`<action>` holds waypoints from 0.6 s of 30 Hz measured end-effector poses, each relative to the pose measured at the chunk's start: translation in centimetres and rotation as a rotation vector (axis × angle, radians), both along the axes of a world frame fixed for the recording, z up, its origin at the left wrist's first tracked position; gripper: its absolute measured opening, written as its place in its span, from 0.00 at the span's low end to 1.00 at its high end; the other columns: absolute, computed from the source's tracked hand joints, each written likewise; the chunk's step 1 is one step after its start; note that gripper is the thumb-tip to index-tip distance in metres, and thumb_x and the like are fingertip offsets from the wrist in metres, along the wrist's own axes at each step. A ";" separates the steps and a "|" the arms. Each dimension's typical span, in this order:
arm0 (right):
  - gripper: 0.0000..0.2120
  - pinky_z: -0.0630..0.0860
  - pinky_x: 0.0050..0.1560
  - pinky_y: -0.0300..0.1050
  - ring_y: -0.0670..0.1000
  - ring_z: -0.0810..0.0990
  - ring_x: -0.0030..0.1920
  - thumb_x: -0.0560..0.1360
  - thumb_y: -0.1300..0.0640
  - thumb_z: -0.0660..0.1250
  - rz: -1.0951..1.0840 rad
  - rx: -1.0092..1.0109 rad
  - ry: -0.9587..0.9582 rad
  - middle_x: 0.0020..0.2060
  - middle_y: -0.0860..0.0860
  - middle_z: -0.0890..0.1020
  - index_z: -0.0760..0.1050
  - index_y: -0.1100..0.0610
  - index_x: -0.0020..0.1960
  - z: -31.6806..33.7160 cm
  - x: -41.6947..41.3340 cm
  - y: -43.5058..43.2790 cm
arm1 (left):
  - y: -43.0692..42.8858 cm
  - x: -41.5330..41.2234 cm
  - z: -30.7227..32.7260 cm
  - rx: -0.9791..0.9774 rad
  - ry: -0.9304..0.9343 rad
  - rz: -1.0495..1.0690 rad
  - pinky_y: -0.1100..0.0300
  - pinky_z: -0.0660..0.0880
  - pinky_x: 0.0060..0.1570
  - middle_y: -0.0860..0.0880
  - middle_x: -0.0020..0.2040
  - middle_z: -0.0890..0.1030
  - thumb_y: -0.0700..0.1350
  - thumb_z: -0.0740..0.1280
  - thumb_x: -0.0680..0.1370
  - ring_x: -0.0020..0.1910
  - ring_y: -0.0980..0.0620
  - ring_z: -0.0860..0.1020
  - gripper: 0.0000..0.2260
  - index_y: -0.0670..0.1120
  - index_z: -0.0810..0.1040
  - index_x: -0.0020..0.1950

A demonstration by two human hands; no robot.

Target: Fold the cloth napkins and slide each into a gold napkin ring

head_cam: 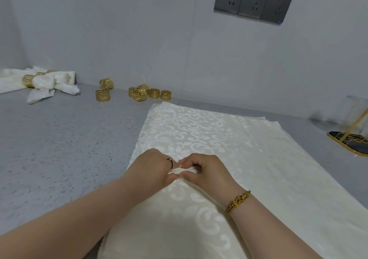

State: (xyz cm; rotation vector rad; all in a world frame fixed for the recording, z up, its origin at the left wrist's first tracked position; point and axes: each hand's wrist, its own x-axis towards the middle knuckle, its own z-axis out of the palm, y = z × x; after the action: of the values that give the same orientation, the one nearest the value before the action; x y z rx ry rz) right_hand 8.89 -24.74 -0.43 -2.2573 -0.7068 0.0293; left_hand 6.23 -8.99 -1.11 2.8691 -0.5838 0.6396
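A stack of cream damask napkins (pixel 209 131) lies spread on the grey counter (pixel 59 139). My left hand (pixel 153 167) and my right hand (pixel 207 171) meet over the middle of the top napkin, both pinching a small raised pleat of its cloth between the fingertips. Several loose gold napkin rings (pixel 139 93) stand by the back wall. Two more gold rings (pixel 104 90) sit to their left. At the far left lie finished napkins (pixel 47 83) bundled in gold rings.
A gold wire stand with a dark base (pixel 352 141) sits at the right edge of the counter. A grey wall with a triple socket panel (pixel 253 1) rises right behind the rings. Speckled counter stretches to the left of the napkin stack.
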 end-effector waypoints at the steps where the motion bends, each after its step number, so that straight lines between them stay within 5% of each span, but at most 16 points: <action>1: 0.04 0.72 0.52 0.35 0.45 0.79 0.50 0.70 0.62 0.70 0.004 0.006 -0.001 0.51 0.47 0.82 0.79 0.57 0.44 0.0 0.0 0.0 | 0.0 0.1 -0.3 0.006 0.036 0.004 0.68 0.73 0.31 0.57 0.27 0.78 0.57 0.54 0.69 0.30 0.57 0.77 0.19 0.52 0.84 0.39; 4: 0.06 0.73 0.55 0.37 0.47 0.79 0.52 0.70 0.60 0.71 0.038 0.026 0.004 0.51 0.48 0.82 0.77 0.51 0.44 0.6 -0.1 0.1 | 0.3 0.0 0.5 0.041 -0.023 0.049 0.71 0.69 0.26 0.58 0.23 0.76 0.57 0.52 0.66 0.26 0.60 0.76 0.20 0.56 0.83 0.33; 10: 0.13 0.59 0.68 0.34 0.34 0.71 0.54 0.73 0.59 0.68 0.050 0.114 -0.128 0.52 0.41 0.76 0.77 0.57 0.57 4.5 2.3 1.7 | 4.3 2.4 3.1 -0.152 -0.075 0.177 0.61 0.67 0.36 0.47 0.45 0.83 0.59 0.51 0.70 0.48 0.47 0.78 0.25 0.49 0.82 0.51; 12: 0.12 0.60 0.65 0.31 0.41 0.72 0.61 0.75 0.58 0.66 0.053 0.064 -0.156 0.57 0.44 0.77 0.76 0.56 0.58 5.0 4.1 2.7 | 6.5 3.2 2.9 -0.198 0.000 0.246 0.59 0.65 0.37 0.49 0.48 0.83 0.58 0.57 0.74 0.49 0.48 0.78 0.19 0.52 0.82 0.53; 15: 0.11 0.61 0.53 0.23 0.46 0.72 0.63 0.76 0.58 0.63 0.011 -0.046 -0.180 0.60 0.48 0.77 0.76 0.56 0.58 4.7 7.5 4.5 | 9.3 4.3 1.3 -0.221 0.065 0.361 0.67 0.62 0.30 0.49 0.44 0.83 0.61 0.55 0.71 0.45 0.49 0.78 0.21 0.52 0.83 0.50; 18: 0.13 0.62 0.54 0.29 0.48 0.72 0.62 0.77 0.58 0.61 -0.025 -0.192 -0.186 0.62 0.48 0.76 0.75 0.55 0.61 4.3 11.8 7.4 | 11.3 5.2 0.8 -0.255 0.138 0.515 0.61 0.68 0.36 0.48 0.46 0.83 0.55 0.62 0.76 0.48 0.48 0.78 0.12 0.53 0.82 0.52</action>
State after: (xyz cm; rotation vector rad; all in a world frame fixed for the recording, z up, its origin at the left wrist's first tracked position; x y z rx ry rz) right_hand 20.72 -17.33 3.84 -2.4748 -0.8034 -0.1320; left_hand 11.46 2.29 -0.30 2.7838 0.2538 0.5217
